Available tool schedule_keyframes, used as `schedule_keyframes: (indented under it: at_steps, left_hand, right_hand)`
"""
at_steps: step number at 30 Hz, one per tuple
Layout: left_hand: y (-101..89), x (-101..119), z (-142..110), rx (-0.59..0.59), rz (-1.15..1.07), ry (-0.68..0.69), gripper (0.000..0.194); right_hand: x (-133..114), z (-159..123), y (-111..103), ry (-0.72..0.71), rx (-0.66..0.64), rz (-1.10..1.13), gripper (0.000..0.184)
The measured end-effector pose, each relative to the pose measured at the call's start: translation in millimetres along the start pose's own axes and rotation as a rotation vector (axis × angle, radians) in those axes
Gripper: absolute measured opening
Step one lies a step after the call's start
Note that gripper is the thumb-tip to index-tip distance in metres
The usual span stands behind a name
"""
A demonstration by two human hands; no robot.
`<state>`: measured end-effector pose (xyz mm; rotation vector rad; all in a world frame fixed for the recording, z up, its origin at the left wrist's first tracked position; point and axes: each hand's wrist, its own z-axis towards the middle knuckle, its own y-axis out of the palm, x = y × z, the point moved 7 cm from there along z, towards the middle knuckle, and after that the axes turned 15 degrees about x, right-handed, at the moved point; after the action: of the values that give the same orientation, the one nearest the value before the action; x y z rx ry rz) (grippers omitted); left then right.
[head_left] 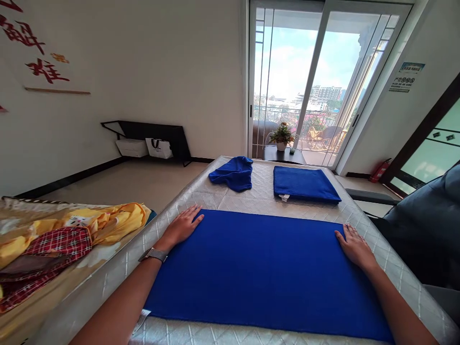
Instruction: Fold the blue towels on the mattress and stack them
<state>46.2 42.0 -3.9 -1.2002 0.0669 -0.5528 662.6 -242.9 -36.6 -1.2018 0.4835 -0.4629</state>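
From my distant seat I'm seeing a large blue cloth [258, 273] lying smooth and flat on the mattress [262, 187]; whether it's doubled I can't tell. The left hand [183, 224] is resting open, palm down, at its far left corner, and the right hand [355, 244] is lying likewise at the far right; neither is gripping anything. Beyond them, a folded blue cloth [304, 183] is sitting as a neat rectangle, so I'm judging that one finished. A crumpled blue cloth [233, 173] is lying beside it, looking untouched, while the spread one is seeming only partway along.
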Motion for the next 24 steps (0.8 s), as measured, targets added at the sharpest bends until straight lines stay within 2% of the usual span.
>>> schedule_keyframes:
  at_steps: [5, 11, 17, 24]
  left_hand:
    - [-4.8, -1.4, 1.2, 0.103, -0.048, -0.018, 0.067]
    - [-21.3, -2.8, 3.9, 0.253, -0.021, -0.027, 0.052]
    - [-33.0, -0.4, 2.8, 0.270, 0.086, -0.018, 0.047]
    - [-32.9, -5.6, 7.7, 0.266, 0.131, -0.071, 0.043]
  right_hand:
    - [2.2, -0.2, 1.3, -0.005, 0.032, 0.015, 0.084]
    - [5.6, 0.6, 4.8, -0.006, 0.045, 0.046, 0.086]
    - [9.9, 2.3, 7.9, -0.009, 0.065, 0.078, 0.088]
    - [14.0, 3.5, 11.7, -0.014, 0.075, 0.070, 0.089]
